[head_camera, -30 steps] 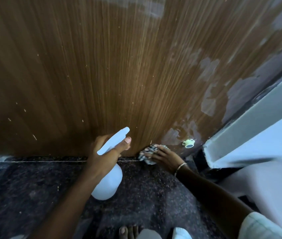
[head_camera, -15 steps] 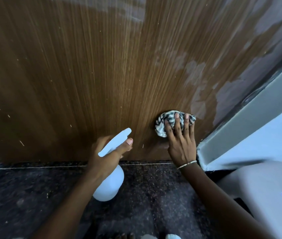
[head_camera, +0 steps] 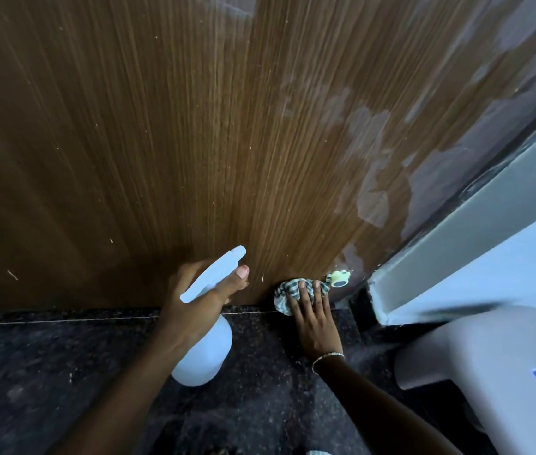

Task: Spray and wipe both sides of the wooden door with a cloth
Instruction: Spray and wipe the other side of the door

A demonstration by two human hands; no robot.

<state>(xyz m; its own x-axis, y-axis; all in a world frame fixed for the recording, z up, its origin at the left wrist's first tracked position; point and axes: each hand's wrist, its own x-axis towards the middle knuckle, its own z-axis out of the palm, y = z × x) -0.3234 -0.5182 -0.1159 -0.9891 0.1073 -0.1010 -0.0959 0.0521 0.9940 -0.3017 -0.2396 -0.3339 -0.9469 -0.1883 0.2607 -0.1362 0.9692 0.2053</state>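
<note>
Wooden door (head_camera: 194, 142) fills the view from 9 through 12 to 2 o'clock, grain vertical, bottom edge just above the floor (head_camera: 63, 372). Cloth (head_camera: 288, 295), checked and bunched, sits on the door's lowest strip at about 6 o'clock. Right hand (head_camera: 317, 320) presses it there with fingers (head_camera: 304, 300) straight and flat on top, nothing curled round it. That's a push, not a grip, so I read it as wiping the bottom corner. A small pale round fitting (head_camera: 338, 279) sits just beside the cloth at its 2 o'clock and the cloth has to work round it. Left hand (head_camera: 194, 300), at the cloth's 9 o'clock, has its fingers wrapped round the neck of the white spray bottle (head_camera: 204, 349). The nozzle faces the door and the body hangs over the floor, probably parked for a respray. Wet patches (head_camera: 371, 201) show on the door at 1–2 o'clock. The floor is dark speckled stone with a thin pale joint line. There's a white door frame (head_camera: 489, 244) at 3 o'clock and a grey plastic stool (head_camera: 489, 356) with a sticker at 4. The door's other side is not visible.
</note>
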